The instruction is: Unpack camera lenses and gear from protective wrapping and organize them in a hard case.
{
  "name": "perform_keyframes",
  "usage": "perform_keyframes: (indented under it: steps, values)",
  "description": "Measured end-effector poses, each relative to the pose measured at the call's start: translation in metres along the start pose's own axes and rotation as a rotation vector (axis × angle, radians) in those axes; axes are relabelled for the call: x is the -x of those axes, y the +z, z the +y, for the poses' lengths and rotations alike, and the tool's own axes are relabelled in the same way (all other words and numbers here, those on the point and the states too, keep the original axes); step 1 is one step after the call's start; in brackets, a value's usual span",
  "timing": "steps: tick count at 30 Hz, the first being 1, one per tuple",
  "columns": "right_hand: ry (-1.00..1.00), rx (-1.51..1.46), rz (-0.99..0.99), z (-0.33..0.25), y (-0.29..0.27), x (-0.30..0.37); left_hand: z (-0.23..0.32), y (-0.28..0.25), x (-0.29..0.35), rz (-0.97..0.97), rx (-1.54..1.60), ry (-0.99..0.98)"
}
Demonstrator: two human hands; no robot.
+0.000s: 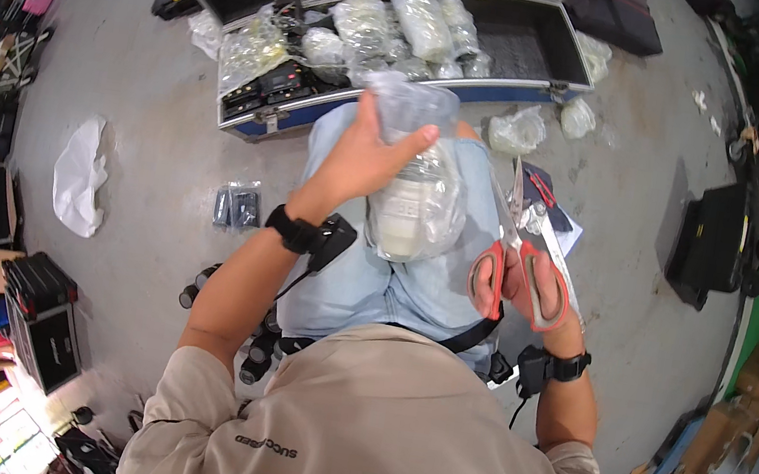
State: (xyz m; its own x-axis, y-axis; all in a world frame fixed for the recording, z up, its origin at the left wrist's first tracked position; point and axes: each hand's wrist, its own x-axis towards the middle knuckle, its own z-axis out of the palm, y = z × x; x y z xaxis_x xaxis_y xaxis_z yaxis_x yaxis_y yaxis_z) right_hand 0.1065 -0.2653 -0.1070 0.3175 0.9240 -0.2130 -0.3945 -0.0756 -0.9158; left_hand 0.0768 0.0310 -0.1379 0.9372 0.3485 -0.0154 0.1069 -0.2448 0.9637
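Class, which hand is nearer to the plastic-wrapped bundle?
Left. The left hand grips the plastic-wrapped bundle toward its far end; the right hand is apart from it, to its right, holding scissors.

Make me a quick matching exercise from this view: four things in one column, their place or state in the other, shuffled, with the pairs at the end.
1. Red-handled scissors
2. Plastic-wrapped package
3. White sheet
4. Blue-sided case

A. Lying on the floor, off to the left
B. In the right hand, blades apart
C. Lid open, with wrapped bundles inside
D. Held near its top by the left hand

Pairs: 1-B, 2-D, 3-A, 4-C
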Motion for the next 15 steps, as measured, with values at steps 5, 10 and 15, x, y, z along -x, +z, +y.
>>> perform_keyframes:
  steps: [5, 10, 15]
  values:
    - [0.071, -0.158, -0.072, 0.003, 0.035, -0.004, 0.0, -0.016, 0.013, -0.136, -0.122, 0.017]
    - [0.198, -0.187, -0.035, 0.015, 0.048, 0.004, 0.001, -0.025, 0.024, -0.03, -0.024, 0.004]
    - [0.298, -0.056, 0.015, 0.0, 0.05, 0.001, 0.027, -0.017, 0.021, 0.188, -0.204, -0.011]
